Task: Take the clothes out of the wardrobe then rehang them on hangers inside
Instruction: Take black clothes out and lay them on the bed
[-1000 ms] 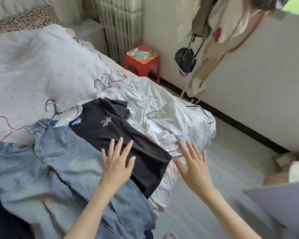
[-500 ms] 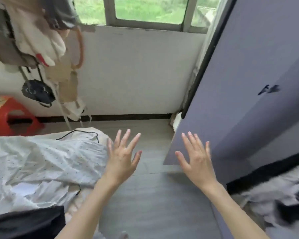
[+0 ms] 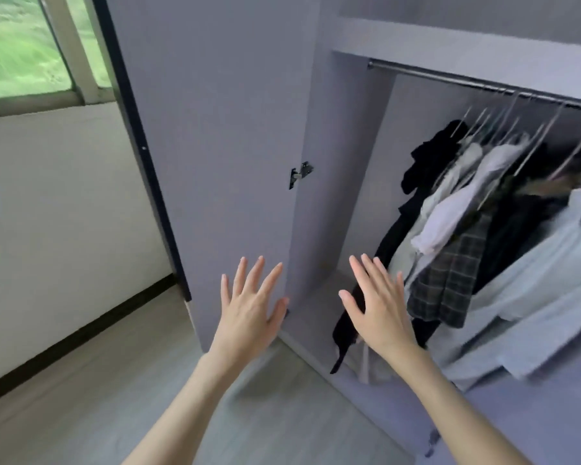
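The lilac wardrobe stands in front of me with its left door swung wide. Several garments hang from a metal rail on the right: a black piece, white tops, a plaid item and a pale blue shirt. My left hand is raised before the door with fingers spread, holding nothing. My right hand is raised beside it, fingers spread, just left of the hanging clothes and not touching them.
A window and white wall lie to the left. Grey floor stretches below my arms. The left part of the wardrobe's hanging space holds no clothes.
My view has swung right from the bed with clothes, past the window wall, to the wardrobe. Both hands stay raised and spread the whole time, holding nothing.
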Demonstrator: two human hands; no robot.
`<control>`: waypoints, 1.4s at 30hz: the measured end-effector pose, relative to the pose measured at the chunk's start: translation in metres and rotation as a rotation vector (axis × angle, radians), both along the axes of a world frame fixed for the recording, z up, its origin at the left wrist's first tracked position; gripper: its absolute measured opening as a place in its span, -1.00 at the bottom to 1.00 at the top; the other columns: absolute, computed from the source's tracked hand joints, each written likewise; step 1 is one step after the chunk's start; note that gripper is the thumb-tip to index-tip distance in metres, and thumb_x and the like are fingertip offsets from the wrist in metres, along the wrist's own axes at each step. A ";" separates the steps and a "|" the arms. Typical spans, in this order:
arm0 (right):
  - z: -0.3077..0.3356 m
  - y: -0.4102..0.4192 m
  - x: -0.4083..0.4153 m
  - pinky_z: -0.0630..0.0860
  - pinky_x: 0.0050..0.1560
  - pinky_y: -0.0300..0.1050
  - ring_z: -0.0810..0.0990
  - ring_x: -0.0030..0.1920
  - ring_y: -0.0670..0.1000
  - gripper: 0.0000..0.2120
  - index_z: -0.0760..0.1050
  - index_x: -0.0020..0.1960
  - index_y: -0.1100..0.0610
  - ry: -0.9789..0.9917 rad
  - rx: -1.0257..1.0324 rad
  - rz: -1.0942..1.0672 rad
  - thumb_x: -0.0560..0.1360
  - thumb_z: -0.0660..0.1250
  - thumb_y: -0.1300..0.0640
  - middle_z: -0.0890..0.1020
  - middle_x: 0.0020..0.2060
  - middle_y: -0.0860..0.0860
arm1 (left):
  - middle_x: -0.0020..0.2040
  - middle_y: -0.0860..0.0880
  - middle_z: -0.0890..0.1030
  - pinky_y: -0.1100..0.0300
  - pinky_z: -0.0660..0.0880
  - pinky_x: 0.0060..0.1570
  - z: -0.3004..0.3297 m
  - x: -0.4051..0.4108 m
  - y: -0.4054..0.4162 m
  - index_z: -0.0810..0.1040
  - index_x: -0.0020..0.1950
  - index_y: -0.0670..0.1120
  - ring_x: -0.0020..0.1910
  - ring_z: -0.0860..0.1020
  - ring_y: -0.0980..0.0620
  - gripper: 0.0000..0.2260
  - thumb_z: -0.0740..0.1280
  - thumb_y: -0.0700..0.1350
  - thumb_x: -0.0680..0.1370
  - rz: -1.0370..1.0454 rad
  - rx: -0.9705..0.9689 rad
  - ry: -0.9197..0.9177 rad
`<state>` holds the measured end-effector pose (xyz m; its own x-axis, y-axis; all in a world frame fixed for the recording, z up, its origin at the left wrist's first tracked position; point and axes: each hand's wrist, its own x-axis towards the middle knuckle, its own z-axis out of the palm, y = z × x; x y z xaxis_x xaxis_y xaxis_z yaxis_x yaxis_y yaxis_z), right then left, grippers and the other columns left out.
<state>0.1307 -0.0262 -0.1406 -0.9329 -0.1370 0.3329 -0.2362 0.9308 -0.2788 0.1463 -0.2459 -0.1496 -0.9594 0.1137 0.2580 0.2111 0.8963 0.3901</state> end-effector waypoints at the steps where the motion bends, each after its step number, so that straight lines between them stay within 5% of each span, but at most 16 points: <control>1: 0.004 0.009 -0.006 -0.01 0.42 0.21 0.15 0.48 0.08 -0.37 0.20 0.47 0.08 0.016 0.004 -0.031 0.50 -0.07 -0.20 0.27 0.45 0.09 | 0.45 -0.12 0.30 -0.21 -0.01 0.36 0.001 -0.012 0.011 0.29 0.45 0.01 0.47 0.12 -0.22 -0.48 -0.03 0.15 0.53 -0.044 0.002 0.008; 12: 0.030 0.137 -0.110 -0.07 0.43 -0.04 0.14 0.48 0.08 -0.38 0.19 0.47 0.10 0.104 -0.006 -0.220 0.51 -0.11 -0.17 0.27 0.44 0.10 | 0.53 0.04 0.06 0.04 -0.28 0.40 -0.004 -0.133 0.129 0.07 0.50 0.11 0.51 -0.19 0.03 -0.35 -0.25 0.28 0.45 -0.259 0.091 -0.020; 17: 0.045 0.181 -0.172 -0.03 0.42 0.01 0.17 0.47 0.11 -0.52 0.23 0.46 0.12 0.137 0.001 -0.190 0.57 0.10 0.00 0.30 0.43 0.11 | 0.51 0.04 0.12 0.03 -0.14 0.46 0.016 -0.194 0.185 0.12 0.50 0.07 0.51 -0.09 0.04 -0.56 0.03 0.09 0.62 -0.230 0.147 -0.016; 22: 0.067 0.211 -0.233 0.04 0.40 0.12 0.27 0.43 0.15 -0.45 0.33 0.40 0.18 0.198 0.042 -0.165 0.54 -0.09 -0.05 0.38 0.37 0.15 | 0.46 0.00 0.27 0.13 0.04 0.42 0.036 -0.239 0.229 0.28 0.44 -0.02 0.49 0.09 0.00 -0.53 -0.01 0.13 0.59 -0.289 0.241 0.045; 27: 0.078 0.227 -0.283 -0.12 0.44 0.10 0.22 0.45 0.11 -0.40 0.33 0.41 0.13 0.137 0.219 -0.176 0.52 -0.16 -0.10 0.39 0.38 0.08 | 0.40 0.02 0.34 0.35 0.10 0.34 0.053 -0.278 0.264 0.30 0.43 -0.06 0.42 0.22 0.08 -0.64 0.13 -0.12 0.63 -0.360 0.349 0.093; 33: 0.066 0.240 -0.285 0.19 0.30 0.13 0.39 0.36 0.10 -0.55 0.51 0.25 0.11 0.188 0.316 -0.210 0.53 0.01 -0.02 0.57 0.20 0.07 | 0.32 -0.03 0.42 0.46 0.15 0.19 0.073 -0.330 0.304 0.29 0.43 -0.10 0.31 0.36 0.03 -0.61 0.19 -0.10 0.60 -0.436 0.412 0.049; 42: 0.063 0.260 -0.270 0.20 0.32 0.02 0.38 0.37 0.05 -0.58 0.54 0.19 0.12 0.252 0.237 -0.236 0.56 0.04 -0.05 0.58 0.20 0.03 | 0.16 -0.13 0.43 0.33 0.34 0.07 0.080 -0.379 0.298 0.23 0.46 -0.15 0.06 0.45 -0.03 -0.54 0.22 -0.23 0.58 -0.434 0.286 0.013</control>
